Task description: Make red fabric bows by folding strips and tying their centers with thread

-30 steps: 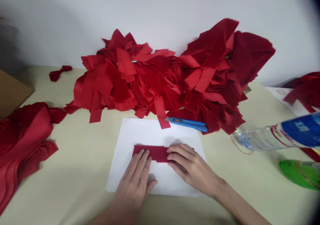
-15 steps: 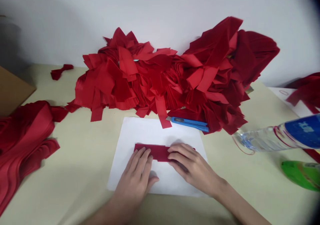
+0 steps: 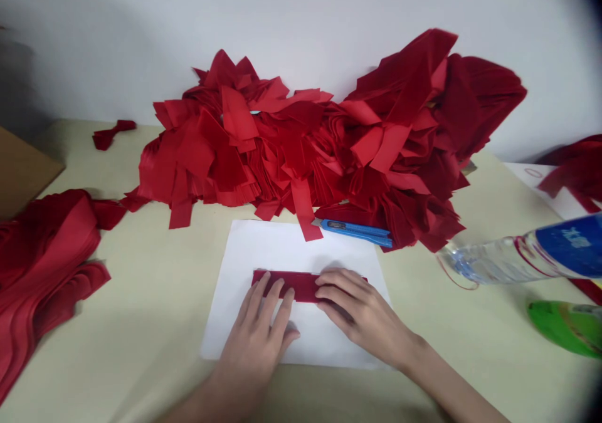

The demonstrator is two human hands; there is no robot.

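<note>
Left hand (image 3: pixel 254 329) spread flat, right hand (image 3: pixel 362 316) flat, fingers together, both resting on dark red fabric strip (image 3: pixel 301 286) atop white paper (image 3: pixel 282 247); blue utility knife (image 3: pixel 357 232) just ahead of hands, red strip pile (image 3: pixel 282 147) beyond.

This looks like a small fabric-cutting workshop: a large heap of red cloth strips (image 3: pixel 282 147) is piled on a pale cream counter (image 3: pixel 141 297) against a plain white wall (image 3: pixel 117 34). In front of the heap lie a blue plastic utility knife (image 3: pixel 356 233) and a white paper sheet (image 3: pixel 249 254). Left of it sit stacked red strips (image 3: pixel 42 254) and a brown cardboard box (image 3: pixel 21 169); right of it is a clear plastic water bottle (image 3: pixel 517 254).
</note>
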